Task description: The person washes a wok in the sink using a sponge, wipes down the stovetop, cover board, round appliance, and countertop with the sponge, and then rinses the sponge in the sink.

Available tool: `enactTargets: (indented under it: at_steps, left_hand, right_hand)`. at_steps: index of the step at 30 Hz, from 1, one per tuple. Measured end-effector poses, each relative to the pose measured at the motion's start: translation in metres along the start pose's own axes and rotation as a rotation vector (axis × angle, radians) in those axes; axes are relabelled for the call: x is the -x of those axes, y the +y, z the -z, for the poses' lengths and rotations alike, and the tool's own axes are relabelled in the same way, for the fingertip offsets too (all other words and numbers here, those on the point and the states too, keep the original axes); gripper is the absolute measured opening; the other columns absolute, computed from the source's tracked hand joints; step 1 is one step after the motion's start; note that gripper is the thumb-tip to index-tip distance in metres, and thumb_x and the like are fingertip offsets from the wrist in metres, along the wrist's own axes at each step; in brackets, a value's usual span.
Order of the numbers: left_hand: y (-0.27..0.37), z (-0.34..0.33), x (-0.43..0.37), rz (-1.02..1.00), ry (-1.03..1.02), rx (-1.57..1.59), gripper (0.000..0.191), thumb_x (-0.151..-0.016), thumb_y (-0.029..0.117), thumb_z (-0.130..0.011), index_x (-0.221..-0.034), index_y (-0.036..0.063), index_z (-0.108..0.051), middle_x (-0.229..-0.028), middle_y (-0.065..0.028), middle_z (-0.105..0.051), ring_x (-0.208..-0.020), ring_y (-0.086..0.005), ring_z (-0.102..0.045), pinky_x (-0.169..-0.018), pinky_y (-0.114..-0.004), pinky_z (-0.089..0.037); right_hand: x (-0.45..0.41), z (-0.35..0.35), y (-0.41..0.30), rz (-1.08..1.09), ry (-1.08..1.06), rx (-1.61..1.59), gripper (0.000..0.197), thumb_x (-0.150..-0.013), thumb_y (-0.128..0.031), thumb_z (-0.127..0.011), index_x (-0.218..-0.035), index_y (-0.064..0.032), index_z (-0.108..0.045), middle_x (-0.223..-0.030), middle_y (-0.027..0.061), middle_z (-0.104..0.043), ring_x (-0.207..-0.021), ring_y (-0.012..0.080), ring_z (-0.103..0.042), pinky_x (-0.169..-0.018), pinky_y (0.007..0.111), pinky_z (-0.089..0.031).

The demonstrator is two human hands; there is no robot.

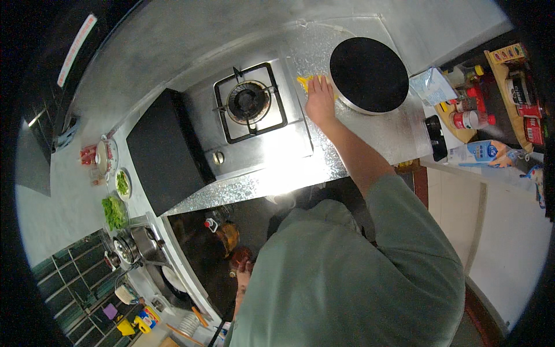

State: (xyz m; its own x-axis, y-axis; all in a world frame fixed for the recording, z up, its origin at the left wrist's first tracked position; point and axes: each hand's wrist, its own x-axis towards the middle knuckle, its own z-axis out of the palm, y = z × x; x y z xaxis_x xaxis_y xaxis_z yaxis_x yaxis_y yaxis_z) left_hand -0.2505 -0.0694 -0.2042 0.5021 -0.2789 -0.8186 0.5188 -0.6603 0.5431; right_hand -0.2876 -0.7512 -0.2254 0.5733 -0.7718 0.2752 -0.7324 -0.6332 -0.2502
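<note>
My right hand [321,99] presses a yellow cloth [304,82] on the speckled metal countertop [368,134]. It lies between the gas stove and a round black-topped appliance [368,73], the cloth close to that appliance's pale rim. The single-burner gas stove [248,103] has a black pan support and a knob. My left hand [245,271] hangs low beside my body, near a reddish-brown rounded object [239,256] whose kind I cannot tell; whether it grips it is unclear.
A black panel [167,152] stands left of the stove. Beyond are a plate of chopped greens [122,184], leafy greens [114,212], a lidded pot [106,156] and a sink [173,277]. Bottles [468,119] and packages fill shelves at right. A red-capped jug [211,224] stands low down.
</note>
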Motion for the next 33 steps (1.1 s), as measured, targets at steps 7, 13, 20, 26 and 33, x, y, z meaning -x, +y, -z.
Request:
enactTargets:
  at_steps: [7, 13, 20, 26, 33]
  left_hand:
    - [-0.006, -0.016, -0.004, -0.084, 0.072, -0.062, 0.043, -0.095, 0.031, -0.056, -0.125, 0.0014, -0.054, -0.122, -0.0126, -0.058, -0.109, -0.0241, -0.056, -0.093, -0.034, -0.043]
    - [-0.028, -0.02, -0.011, -0.027, 0.045, -0.197, 0.043, -0.094, 0.03, -0.056, -0.126, 0.0006, -0.053, -0.121, -0.0118, -0.058, -0.109, -0.0233, -0.056, -0.095, -0.034, -0.042]
    - [-0.001, -0.009, 0.008, -0.245, 0.115, -0.098, 0.04, -0.095, 0.025, -0.056, -0.127, 0.0021, -0.053, -0.117, -0.0103, -0.061, -0.107, -0.0215, -0.056, -0.093, -0.032, -0.043]
    - [0.008, -0.006, 0.001, -0.014, 0.08, -0.079, 0.039, -0.095, 0.026, -0.056, -0.125, 0.0011, -0.055, -0.119, -0.0108, -0.061, -0.109, -0.0198, -0.057, -0.093, -0.032, -0.044]
    - [-0.054, 0.064, -0.059, -0.031, -0.04, -0.252, 0.033, -0.094, 0.021, -0.057, -0.12, 0.0005, -0.057, -0.115, -0.0114, -0.063, -0.103, -0.0192, -0.059, -0.087, -0.032, -0.046]
  right_hand:
    - [0.14, 0.084, -0.008, 0.113, -0.307, -0.071, 0.048, -0.081, 0.0, -0.053, -0.128, 0.0064, -0.045, -0.141, 0.0209, -0.038, -0.135, 0.0374, -0.03, -0.112, 0.048, -0.023]
    - [0.128, 0.013, 0.035, 0.281, -0.088, -0.323, 0.051, -0.076, 0.004, -0.055, -0.127, -0.0021, -0.05, -0.139, 0.0169, -0.043, -0.133, 0.0339, -0.035, -0.11, 0.046, -0.027]
    - [0.058, 0.057, 0.017, 0.279, -0.119, 0.038, 0.043, -0.077, -0.004, -0.055, -0.12, -0.0071, -0.058, -0.12, 0.0163, -0.054, -0.112, 0.0357, -0.05, -0.096, 0.046, -0.041]
    - [0.174, 0.07, -0.002, 0.167, -0.219, -0.11, 0.054, -0.074, -0.006, -0.061, -0.126, -0.0043, -0.051, -0.115, 0.0197, -0.049, -0.106, 0.0369, -0.049, -0.092, 0.045, -0.043]
    - [0.204, 0.055, -0.149, 0.184, -0.174, -0.192, 0.052, -0.072, 0.002, -0.058, -0.124, -0.0011, -0.052, -0.113, 0.017, -0.052, -0.107, 0.035, -0.049, -0.095, 0.044, -0.041]
